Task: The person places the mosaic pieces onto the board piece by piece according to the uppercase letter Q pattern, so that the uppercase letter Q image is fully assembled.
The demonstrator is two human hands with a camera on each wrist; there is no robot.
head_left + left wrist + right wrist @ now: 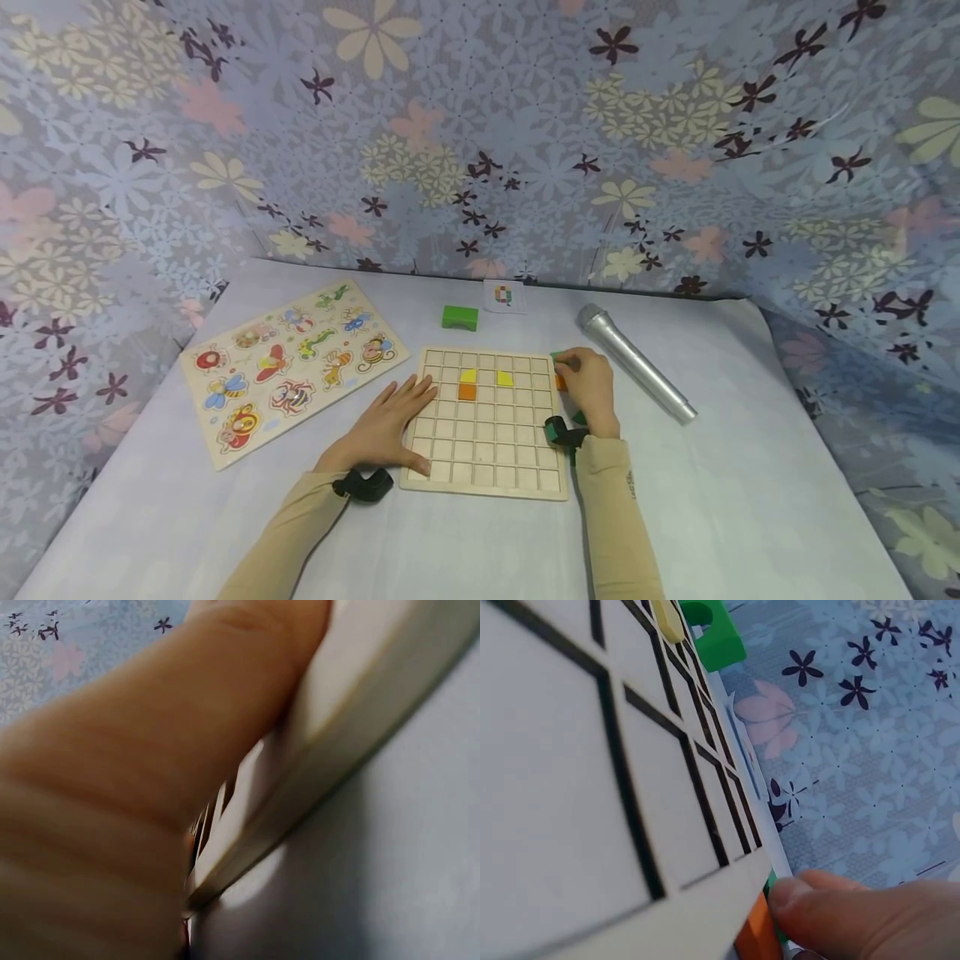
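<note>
A wooden grid board [484, 493] lies in front of me. Two yellow pieces [505, 379] with slanted sides and an orange square block [467, 392] sit in its upper cells. My left hand [386, 425] rests with spread fingers on the board's left edge; the left wrist view shows its thumb over the wooden rim [300, 776]. Beside the board's upper right edge, my right hand [590, 383] pinches a small green block [772, 883] with thumb and fingertips. Another orange block [759, 930] stands right by the thumb, partly hidden.
An insect picture puzzle board [300, 358] lies at the left. Behind the grid are a green arched block [460, 317] and a pattern card [504, 296]. A silver microphone [637, 363] lies right of my right hand. More green pieces [578, 417] lie by my right wrist.
</note>
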